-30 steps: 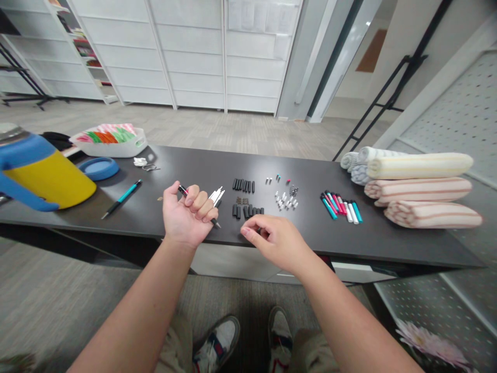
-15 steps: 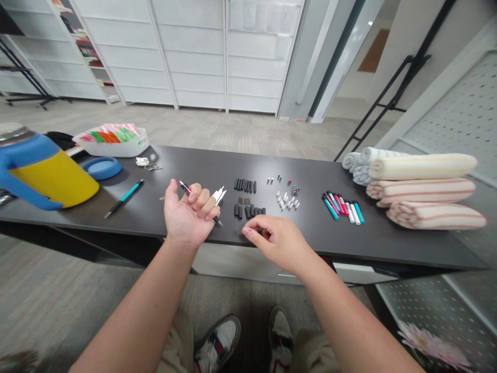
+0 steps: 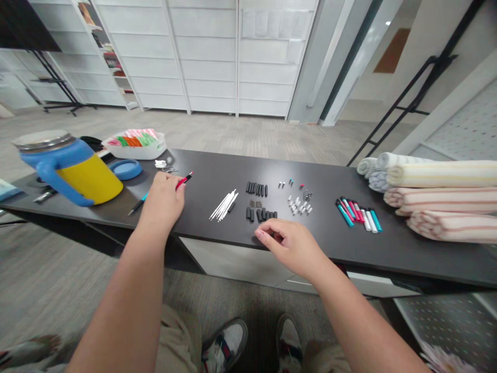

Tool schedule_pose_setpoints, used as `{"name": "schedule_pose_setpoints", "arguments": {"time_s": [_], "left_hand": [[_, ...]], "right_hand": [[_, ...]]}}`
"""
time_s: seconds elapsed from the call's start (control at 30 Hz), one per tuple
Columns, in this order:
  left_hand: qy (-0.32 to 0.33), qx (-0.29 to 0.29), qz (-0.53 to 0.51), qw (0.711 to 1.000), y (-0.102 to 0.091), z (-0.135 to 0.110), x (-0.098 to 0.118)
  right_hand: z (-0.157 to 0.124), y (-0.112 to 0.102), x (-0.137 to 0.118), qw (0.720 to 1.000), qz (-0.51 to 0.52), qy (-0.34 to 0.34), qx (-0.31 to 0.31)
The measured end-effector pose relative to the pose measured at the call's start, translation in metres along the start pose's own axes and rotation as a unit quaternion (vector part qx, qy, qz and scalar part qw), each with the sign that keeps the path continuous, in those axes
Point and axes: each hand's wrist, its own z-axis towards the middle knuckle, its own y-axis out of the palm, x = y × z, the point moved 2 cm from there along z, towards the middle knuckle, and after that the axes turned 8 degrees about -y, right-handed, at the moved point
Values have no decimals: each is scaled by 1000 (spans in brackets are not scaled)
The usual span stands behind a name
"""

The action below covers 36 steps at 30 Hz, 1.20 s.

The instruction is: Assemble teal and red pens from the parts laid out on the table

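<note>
My left hand (image 3: 165, 199) is closed around a red and black pen (image 3: 184, 181), whose end pokes out past the fingers. Beneath and beside this hand a teal and black pen (image 3: 136, 205) lies on the dark table, partly covered. My right hand (image 3: 289, 241) rests at the table's front edge with its fingers curled in; whatever it may hold is hidden. Just beyond it are short black grips (image 3: 264, 214), small brown springs (image 3: 256, 204) and a row of black tubes (image 3: 257, 188). White refills (image 3: 224, 206) lie in a bundle between the hands.
Small clear-white parts (image 3: 300, 206) and coloured barrels (image 3: 359, 215) lie to the right, before rolled towels (image 3: 446, 197). At left stand a yellow and blue jug (image 3: 83, 171), a blue lid (image 3: 126, 169) and a white basket (image 3: 135, 150) of colourful packets.
My left hand has moved left with the pen and turned over from palm up to palm down, uncovering the refills. The right hand stays curled near the table edge. The view has shifted slightly.
</note>
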Motion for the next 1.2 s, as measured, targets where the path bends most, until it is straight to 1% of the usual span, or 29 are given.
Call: {"name": "schedule_pose_setpoints", "arguments": {"time_s": [0.07, 0.13, 0.2, 0.27, 0.37, 0.43, 0.47, 0.5, 0.57, 0.63, 0.7, 0.77, 0.87, 1.07, 1.2], "left_hand": [[-20, -25, 119, 992, 0, 3, -26], [-42, -34, 194, 980, -2, 4, -44], [-66, -34, 235, 969, -5, 3, -54], [-79, -23, 248, 965, -8, 2, -55], [-61, 2, 232, 971, -11, 2, -45], [-35, 10, 200, 979, -11, 2, -32], [-20, 4, 177, 984, -10, 1, -23], [-2, -18, 150, 989, -8, 0, -14], [18, -79, 85, 993, -3, -5, 7], [26, -153, 40, 987, 3, -13, 28], [29, -212, 16, 977, 9, -21, 46], [23, -233, 15, 972, 13, -28, 57], [13, -226, 28, 974, 16, -31, 63], [-25, -225, 48, 973, 15, -28, 56], [-21, -213, 82, 973, 16, -28, 55]], "right_hand": [[0, 1, 0, 1000, -2, -1, -1], [1, 1, 1, 1000, -3, -1, -2], [1, 1, 1, 1000, -3, -1, -3], [1, 1, 1, 1000, -4, -1, -2], [1, 1, 2, 1000, -5, -5, 0], [1, 1, 2, 1000, -6, -6, 0], [1, 1, 2, 1000, -6, -6, 0], [1, 1, 2, 1000, -6, -5, 1], [0, 1, 2, 1000, -6, -7, 3], [0, 2, 2, 1000, -7, -12, 6], [0, 2, 2, 1000, -9, -16, 8], [0, 2, 2, 1000, -11, -18, 11], [0, 1, 2, 1000, -11, -24, 14], [0, 0, 0, 1000, -2, -23, 16], [1, 0, -2, 1000, -4, -21, 15]]}}
